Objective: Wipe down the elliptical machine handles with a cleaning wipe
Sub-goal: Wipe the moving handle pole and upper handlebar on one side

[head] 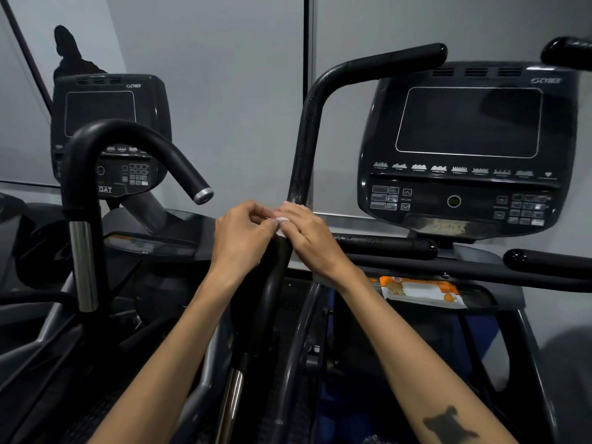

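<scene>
Small white cleaning wipe (pixel 282 220) bunched between both hands, just in front of the tall black elliptical handle (pixel 302 161) and above a lower dark handle (pixel 272 277). Left hand (pixel 242 233) pinching the wipe with curled fingertips; right hand (pixel 304 230) pinching it too, fingers bent over the top. Orange-and-white wipes packet (pixel 423 291) lying flat on the machine's tray (pixel 480 301), to the right of the right forearm. Dark console (pixel 467 149) with blank screen beyond, short horizontal grips (pixel 384 246) under it. Second console (pixel 109 133) and curved handle (pixel 134 136) at left.
</scene>
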